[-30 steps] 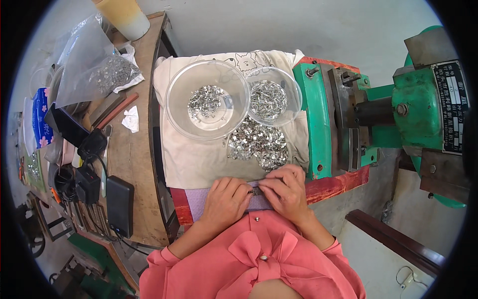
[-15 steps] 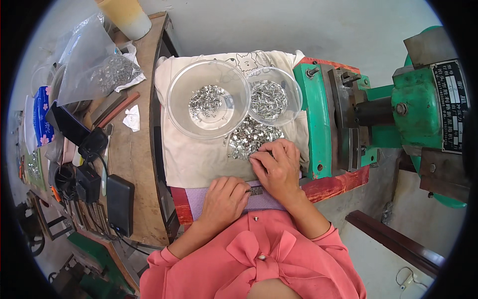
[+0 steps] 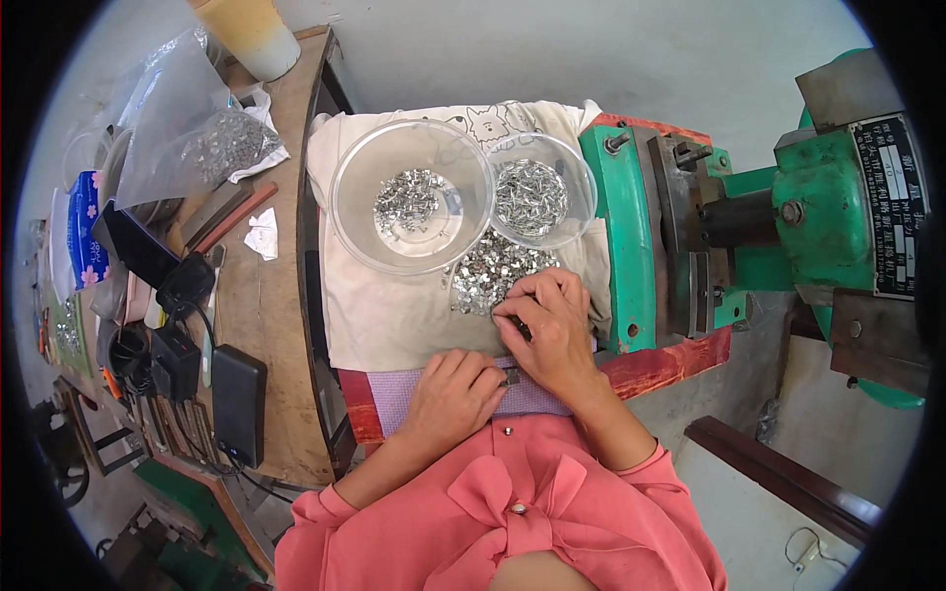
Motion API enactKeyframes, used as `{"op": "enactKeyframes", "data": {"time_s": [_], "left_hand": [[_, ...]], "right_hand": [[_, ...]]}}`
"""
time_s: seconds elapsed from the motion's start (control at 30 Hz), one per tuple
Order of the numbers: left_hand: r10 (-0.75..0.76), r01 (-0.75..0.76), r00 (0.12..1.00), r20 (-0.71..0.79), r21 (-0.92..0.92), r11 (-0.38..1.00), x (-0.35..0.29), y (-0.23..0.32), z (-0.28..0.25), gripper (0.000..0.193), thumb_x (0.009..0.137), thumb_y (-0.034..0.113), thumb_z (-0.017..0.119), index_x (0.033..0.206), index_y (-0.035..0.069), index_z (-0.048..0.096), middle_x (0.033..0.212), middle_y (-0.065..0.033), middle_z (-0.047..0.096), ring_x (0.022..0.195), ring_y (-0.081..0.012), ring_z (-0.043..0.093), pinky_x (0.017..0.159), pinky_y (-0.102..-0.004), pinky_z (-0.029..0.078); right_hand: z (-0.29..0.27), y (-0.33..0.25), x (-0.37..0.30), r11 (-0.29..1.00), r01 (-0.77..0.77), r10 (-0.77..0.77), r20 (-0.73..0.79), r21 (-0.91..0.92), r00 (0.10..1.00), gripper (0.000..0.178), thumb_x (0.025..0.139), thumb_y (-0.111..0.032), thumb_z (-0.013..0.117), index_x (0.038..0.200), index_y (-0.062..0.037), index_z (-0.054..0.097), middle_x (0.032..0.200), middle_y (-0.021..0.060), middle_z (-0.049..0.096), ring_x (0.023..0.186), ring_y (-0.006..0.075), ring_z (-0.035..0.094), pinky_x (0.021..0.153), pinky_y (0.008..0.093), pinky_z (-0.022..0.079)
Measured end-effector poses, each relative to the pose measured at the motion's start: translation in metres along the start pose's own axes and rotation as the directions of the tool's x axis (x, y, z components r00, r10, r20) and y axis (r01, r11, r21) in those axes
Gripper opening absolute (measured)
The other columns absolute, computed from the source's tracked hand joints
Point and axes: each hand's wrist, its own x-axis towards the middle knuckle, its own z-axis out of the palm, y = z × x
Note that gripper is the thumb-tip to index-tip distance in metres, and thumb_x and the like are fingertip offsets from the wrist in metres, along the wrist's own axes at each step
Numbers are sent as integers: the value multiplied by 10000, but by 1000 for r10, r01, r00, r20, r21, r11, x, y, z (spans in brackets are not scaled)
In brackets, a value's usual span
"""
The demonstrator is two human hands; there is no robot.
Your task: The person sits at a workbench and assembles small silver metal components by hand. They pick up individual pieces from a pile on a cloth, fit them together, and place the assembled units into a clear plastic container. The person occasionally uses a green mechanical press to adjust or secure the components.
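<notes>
Right of the large tub [image 3: 355, 231], a green press [image 3: 826, 212] blocks the way; pale cloth [image 3: 394, 315] spreads beneath the tub. A smaller tub [image 3: 584, 169] meets its right rim. Metal pieces [image 3: 481, 283] lie heaped to its lower right, where the right hand [image 3: 552, 325] curls over them, fingers bunched, grip unclear. Below it, past bare cloth, the left hand [image 3: 451, 396] bends, fingertips beside a dark block [image 3: 510, 377]; I cannot tell its hold.

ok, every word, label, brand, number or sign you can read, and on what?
Black plate on green machine: pale characters and digits, not copied here.
Blue packet: any print too small to read.
Cloth: animal drawing; any lettering too faint.
</notes>
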Motion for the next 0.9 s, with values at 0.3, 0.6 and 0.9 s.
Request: {"op": "enactKeyframes", "data": {"time_s": [0.3, 0.6, 0.9], "left_hand": [[40, -40, 999, 2, 3, 999, 6, -1, 5, 188, 786, 168, 777, 908, 112, 646, 983, -26, 617, 895, -247, 583, 768, -387, 434], [36, -36, 999, -25, -2, 999, 8, 1, 6, 184, 794, 153, 775, 872, 94, 619, 953, -33, 622, 881, -254, 586, 773, -392, 434], [3, -4, 999, -35, -16, 1000, 9, 1, 7, 180, 781, 131, 770, 869, 96, 616, 943, -30, 628, 882, -248, 590, 781, -383, 432]], "right_hand": [[-4, -2, -6, 1000, -16, 15, 41, 6, 999, 172, 714, -109, 816, 875, -106, 756, 1042, 9, 641, 1124, 285, 508, 967, 449, 364], [-4, -3, -6, 999, -47, 47, 31, 27, 998, 119, 757, -92, 777, 871, -100, 744, 1044, 16, 627, 1120, 290, 502, 991, 473, 354], [-18, 1, -30, 994, -71, 73, -25, 88, 997, 144, 746, -122, 814, 859, -99, 729, 1000, 19, 642, 1057, 287, 531, 947, 443, 368]]}}
